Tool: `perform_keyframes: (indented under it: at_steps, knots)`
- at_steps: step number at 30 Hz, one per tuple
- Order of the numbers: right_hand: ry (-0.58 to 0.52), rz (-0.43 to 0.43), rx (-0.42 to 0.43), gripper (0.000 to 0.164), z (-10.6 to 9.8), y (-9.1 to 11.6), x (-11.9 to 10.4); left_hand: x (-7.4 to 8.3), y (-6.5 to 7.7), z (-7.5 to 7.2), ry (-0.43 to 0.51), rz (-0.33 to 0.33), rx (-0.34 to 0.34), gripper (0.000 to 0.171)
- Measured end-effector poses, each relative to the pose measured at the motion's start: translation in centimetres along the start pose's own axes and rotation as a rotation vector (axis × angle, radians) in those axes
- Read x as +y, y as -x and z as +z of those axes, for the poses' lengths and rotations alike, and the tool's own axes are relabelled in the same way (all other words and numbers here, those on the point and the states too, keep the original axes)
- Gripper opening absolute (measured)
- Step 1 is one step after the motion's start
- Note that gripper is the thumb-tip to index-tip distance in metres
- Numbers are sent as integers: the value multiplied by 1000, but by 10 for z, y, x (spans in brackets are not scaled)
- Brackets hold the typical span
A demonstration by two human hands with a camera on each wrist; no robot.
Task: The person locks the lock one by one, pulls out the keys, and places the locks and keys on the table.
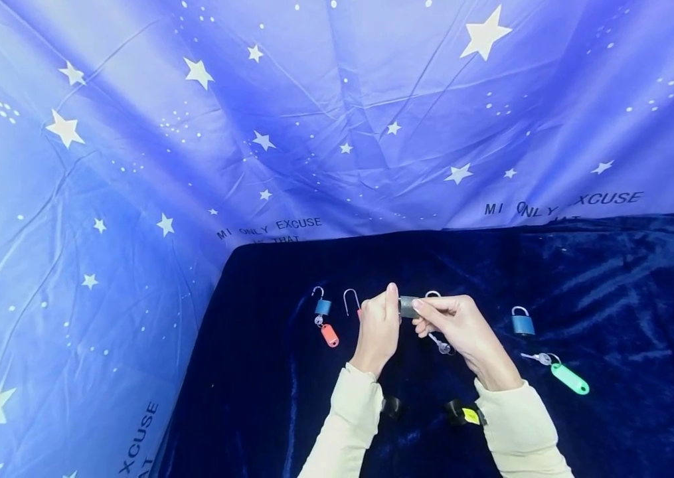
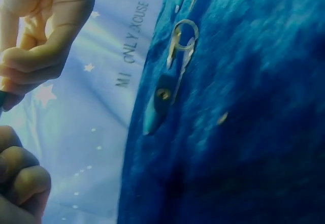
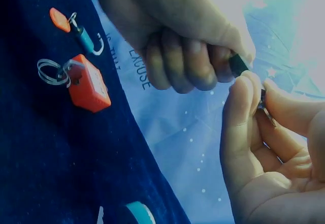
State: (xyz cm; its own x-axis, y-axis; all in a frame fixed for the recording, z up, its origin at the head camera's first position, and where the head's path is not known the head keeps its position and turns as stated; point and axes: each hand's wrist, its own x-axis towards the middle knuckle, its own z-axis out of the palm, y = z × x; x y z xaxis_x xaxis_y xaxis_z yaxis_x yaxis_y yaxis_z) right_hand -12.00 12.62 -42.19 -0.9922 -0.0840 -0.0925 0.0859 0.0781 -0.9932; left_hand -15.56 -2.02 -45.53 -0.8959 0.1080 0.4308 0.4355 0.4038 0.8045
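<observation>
In front of me both hands meet at a dark grey padlock (image 1: 408, 307), whose left end is hidden in the left hand. My left hand (image 1: 378, 328) grips that end with curled fingers; in the right wrist view its fist shows above a dark corner of the padlock (image 3: 237, 64). My right hand (image 1: 462, 325) pinches at the other end between thumb and fingertips. A small piece of metal (image 3: 269, 116) juts out below those fingertips. Beyond the left hand lies a red padlock (image 3: 89, 86) with rings on it, mostly covered in the head view.
At the left a blue padlock (image 1: 323, 307) lies with its shackle open, beside a key and a red tag (image 1: 329, 335). Behind the right hand is a key (image 1: 443, 345). Another blue padlock (image 1: 523, 324) sits to the right, near a green tag (image 1: 570, 378). Dark blue cloth (image 1: 253, 372) lies beneath.
</observation>
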Motion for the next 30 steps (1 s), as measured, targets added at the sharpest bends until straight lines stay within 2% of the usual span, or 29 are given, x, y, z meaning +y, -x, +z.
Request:
perform_keyframes:
  at_steps: [5,13,18,24,30]
  knots:
    - [37,-4,-21,41,-1,3,-2,-2,1,4,-12,23,16,48]
    - [106,-25,-39,42,-1,2,-4,-5,0,9,-69,68,86,48]
    - [128,-37,-41,44,4,1,-3,-6,1,8,-75,28,114,49]
    - [94,-72,-47,42,8,-3,1,-5,3,8,-104,-33,148,52]
    - [119,-113,-53,40,9,-6,4,-3,5,10,-8,-102,163,54]
